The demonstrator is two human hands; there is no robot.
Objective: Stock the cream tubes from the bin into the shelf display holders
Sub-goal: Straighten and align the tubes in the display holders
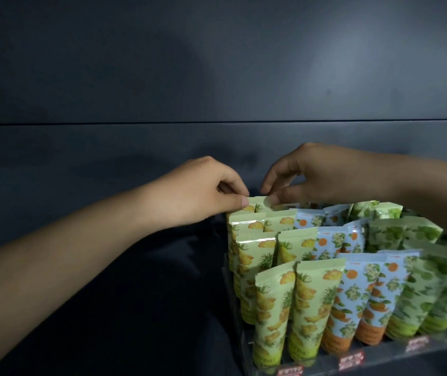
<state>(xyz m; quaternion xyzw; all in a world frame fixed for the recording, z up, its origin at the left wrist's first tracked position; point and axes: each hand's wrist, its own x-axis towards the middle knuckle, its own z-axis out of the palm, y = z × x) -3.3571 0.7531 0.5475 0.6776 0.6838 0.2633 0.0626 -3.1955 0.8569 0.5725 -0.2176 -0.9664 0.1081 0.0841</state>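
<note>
dark grey wall (216, 77) behind, dim shelf (135, 321) below. my left hand (203, 194) pinches the top of a pineapple tube (248, 208) in the back row, and my right hand (306, 175) pinches the next tube (263, 204), both in the clear holder (396, 354). the rows look nearly full, so close to done i'd say. the bin's out of sight.

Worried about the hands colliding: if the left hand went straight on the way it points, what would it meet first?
Probably the right hand, whose fingertips sit just across the back pineapple tubes; depth is unclear.
</note>
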